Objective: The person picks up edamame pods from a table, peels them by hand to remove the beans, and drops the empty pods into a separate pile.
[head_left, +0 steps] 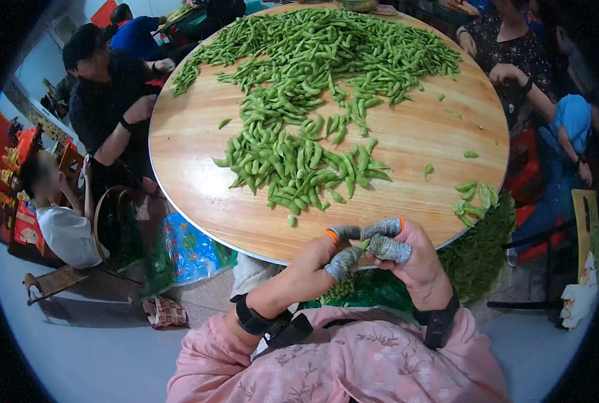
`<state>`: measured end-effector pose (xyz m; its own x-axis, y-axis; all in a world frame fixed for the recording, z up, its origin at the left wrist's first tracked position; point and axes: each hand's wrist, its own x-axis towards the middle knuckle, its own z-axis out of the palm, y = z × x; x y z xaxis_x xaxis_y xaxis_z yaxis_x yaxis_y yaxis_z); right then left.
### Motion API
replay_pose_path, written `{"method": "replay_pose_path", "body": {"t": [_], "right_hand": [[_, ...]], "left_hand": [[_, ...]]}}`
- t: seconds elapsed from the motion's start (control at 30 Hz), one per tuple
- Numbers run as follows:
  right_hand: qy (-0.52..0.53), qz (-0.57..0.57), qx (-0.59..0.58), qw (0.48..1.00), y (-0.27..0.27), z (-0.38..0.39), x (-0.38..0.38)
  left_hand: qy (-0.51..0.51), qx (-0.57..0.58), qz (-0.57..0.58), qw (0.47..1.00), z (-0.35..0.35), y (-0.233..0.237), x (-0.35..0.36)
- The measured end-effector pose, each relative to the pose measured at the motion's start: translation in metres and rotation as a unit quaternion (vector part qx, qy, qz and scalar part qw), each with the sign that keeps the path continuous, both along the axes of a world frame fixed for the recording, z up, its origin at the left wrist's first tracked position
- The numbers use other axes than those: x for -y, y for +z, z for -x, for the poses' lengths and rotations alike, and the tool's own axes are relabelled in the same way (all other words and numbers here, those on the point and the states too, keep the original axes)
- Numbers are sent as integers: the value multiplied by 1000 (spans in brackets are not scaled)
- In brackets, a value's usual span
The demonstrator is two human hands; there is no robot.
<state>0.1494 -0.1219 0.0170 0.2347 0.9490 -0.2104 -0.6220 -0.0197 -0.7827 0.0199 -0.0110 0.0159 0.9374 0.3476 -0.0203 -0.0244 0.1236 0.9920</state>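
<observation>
Over the near rim of the round wooden table, my left hand [307,270] and my right hand [418,267] meet with grey knitted sleeves on thumbs and index fingers. Pinched between both sets of fingertips is a green soybean pod [364,244], mostly covered by them. In front of my hands, a loose spread of soybean pods [292,164] reaches back to a larger heap [326,40] at the far side. Below my hands, partly hidden, shelled beans [339,290] lie on green plastic [387,293] by my lap.
The round table [192,154] fills the middle. A few pods [473,201] lie at its right edge. People sit at the left [104,87] and right [514,67]. A blue plastic bag [190,245] and a pile of green pods or husks [481,258] are on the floor.
</observation>
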Motion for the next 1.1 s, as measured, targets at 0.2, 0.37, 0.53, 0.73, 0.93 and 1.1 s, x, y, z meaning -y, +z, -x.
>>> {"method": "replay_pose_path", "body": {"t": [0.2, 0.37, 0.53, 0.73, 0.93, 1.1], "right_hand": [[-65, 11, 162, 985, 11, 9, 4], [-22, 47, 113, 992, 8, 9, 10], [-25, 48, 102, 993, 12, 11, 10], [-29, 52, 98, 993, 9, 10, 10], [-34, 51, 110, 992, 0, 9, 9], [-46, 20, 121, 991, -10, 13, 6]], "left_hand": [[-17, -80, -292, 953, 10, 9, -8], [39, -16, -530, 847, 12, 0, -8], [35, 12, -599, 800, 13, 1, -10], [10, 14, -633, 774, 14, 0, -10], [12, 14, -634, 773, 14, -3, -7], [63, 24, -450, 890, 14, -7, -4]]}}
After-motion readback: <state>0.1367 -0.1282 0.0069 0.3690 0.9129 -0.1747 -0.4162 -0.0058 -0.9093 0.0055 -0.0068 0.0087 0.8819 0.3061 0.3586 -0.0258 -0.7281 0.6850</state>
